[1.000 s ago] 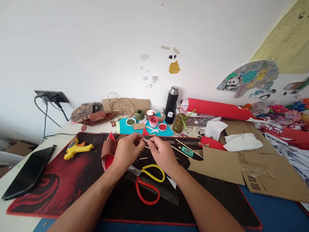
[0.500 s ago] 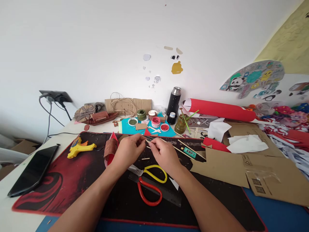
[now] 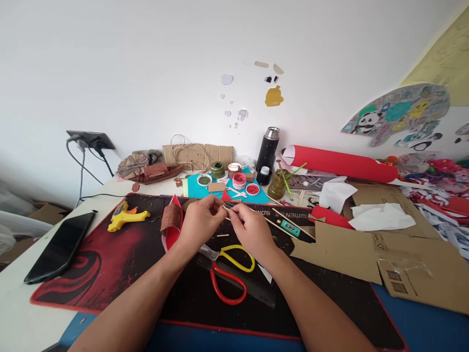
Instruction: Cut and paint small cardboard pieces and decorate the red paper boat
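Note:
My left hand is closed in a pinch over the mat, its fingertips on a thin wooden stick. Close against it, my right hand pinches the same stick from the other side; most of it is hidden by the fingers. Below the hands lie scissors with one yellow and one red handle, their blades partly behind my left wrist. A short cut piece of stick rests on the mat between the wrists. Left of my left hand sits a small red paper boat with a brown cover.
A yellow glue gun and a black phone lie at the left. Paint pots stand on blue paper at the back, beside a black thermos and a brush jar. Cardboard covers the right side. A clear ruler lies under the scissors.
The camera view has shifted slightly, so the scene sits a little further right. Both hands stay together, with small movements of the fingers around the stick.

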`<control>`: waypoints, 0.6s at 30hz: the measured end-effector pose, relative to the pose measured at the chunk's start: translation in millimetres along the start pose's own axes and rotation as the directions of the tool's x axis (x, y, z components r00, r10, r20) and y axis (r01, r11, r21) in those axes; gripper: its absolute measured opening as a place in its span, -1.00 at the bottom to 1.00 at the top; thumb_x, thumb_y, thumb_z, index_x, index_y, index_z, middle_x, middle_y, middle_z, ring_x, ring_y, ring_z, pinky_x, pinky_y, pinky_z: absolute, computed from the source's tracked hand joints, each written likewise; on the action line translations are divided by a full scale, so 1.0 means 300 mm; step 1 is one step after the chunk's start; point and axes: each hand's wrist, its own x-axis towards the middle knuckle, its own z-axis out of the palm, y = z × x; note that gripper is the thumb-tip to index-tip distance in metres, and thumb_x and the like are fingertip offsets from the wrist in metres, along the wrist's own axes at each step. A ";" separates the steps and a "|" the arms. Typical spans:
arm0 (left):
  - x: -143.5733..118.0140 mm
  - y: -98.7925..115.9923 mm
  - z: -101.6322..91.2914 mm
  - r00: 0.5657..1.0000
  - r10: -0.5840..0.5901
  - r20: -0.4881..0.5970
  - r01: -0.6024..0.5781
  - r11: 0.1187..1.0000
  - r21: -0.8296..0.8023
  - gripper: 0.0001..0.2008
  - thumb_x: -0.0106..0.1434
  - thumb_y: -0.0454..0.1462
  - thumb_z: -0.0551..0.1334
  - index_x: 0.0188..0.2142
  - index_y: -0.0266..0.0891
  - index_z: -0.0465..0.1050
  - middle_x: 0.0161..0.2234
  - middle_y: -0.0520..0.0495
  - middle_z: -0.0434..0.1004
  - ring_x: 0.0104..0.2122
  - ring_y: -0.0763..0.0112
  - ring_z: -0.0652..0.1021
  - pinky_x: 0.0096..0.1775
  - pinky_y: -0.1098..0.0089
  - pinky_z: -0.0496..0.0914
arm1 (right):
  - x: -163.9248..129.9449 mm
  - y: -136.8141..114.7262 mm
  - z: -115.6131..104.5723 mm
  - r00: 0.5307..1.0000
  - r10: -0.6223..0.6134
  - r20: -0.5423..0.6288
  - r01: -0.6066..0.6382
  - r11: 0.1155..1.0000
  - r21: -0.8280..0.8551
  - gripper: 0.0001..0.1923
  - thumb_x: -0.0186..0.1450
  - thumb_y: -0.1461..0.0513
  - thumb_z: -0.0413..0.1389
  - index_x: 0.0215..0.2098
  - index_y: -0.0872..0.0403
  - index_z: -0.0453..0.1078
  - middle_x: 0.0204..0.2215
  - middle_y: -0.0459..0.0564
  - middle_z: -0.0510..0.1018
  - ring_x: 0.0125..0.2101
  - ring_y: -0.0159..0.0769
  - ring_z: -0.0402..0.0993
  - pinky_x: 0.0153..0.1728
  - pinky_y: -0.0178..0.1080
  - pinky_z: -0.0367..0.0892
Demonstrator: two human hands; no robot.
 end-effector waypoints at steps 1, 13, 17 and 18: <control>0.000 0.001 0.000 1.000 -0.002 0.002 0.002 1.000 -0.018 -0.88 0.19 -0.19 0.24 -0.36 -0.16 0.53 -0.56 0.08 0.57 -0.56 0.37 0.55 -0.49 0.44 0.35 | 0.000 -0.001 -0.001 1.000 0.006 0.001 -0.006 1.000 0.010 -0.77 0.53 0.16 0.05 -0.21 0.01 0.52 -0.40 -0.01 0.69 -0.41 -0.18 0.59 -0.36 -0.24 0.27; 0.002 0.034 -0.019 0.994 -0.075 0.083 0.097 0.944 -0.317 -0.81 0.17 -0.13 0.32 -0.32 -0.19 0.51 -0.60 0.08 0.56 -0.61 0.37 0.59 -0.54 0.43 0.49 | 0.007 -0.025 -0.021 0.993 0.115 0.039 -0.121 0.943 0.309 -0.75 0.50 0.09 0.08 -0.26 0.01 0.48 -0.47 -0.09 0.60 -0.48 -0.26 0.49 -0.45 -0.27 0.26; 0.004 0.022 -0.020 0.993 -0.047 0.110 0.084 0.929 -0.360 -0.73 0.23 -0.06 0.34 -0.24 -0.22 0.55 -0.53 0.03 0.62 -0.53 0.33 0.65 -0.45 0.39 0.56 | 0.008 -0.023 -0.021 0.987 0.149 0.057 -0.159 0.923 0.351 -0.74 0.50 0.07 0.07 -0.25 0.01 0.48 -0.54 -0.12 0.53 -0.55 -0.28 0.43 -0.53 -0.28 0.21; 0.005 0.017 -0.020 0.993 -0.032 0.114 0.071 0.932 -0.355 -0.70 0.25 -0.03 0.33 -0.22 -0.22 0.56 -0.50 0.01 0.65 -0.50 0.31 0.66 -0.42 0.37 0.58 | 0.008 -0.021 -0.020 0.986 0.158 0.059 -0.168 0.918 0.358 -0.74 0.50 0.07 0.06 -0.25 0.01 0.48 -0.56 -0.13 0.51 -0.57 -0.29 0.42 -0.54 -0.29 0.21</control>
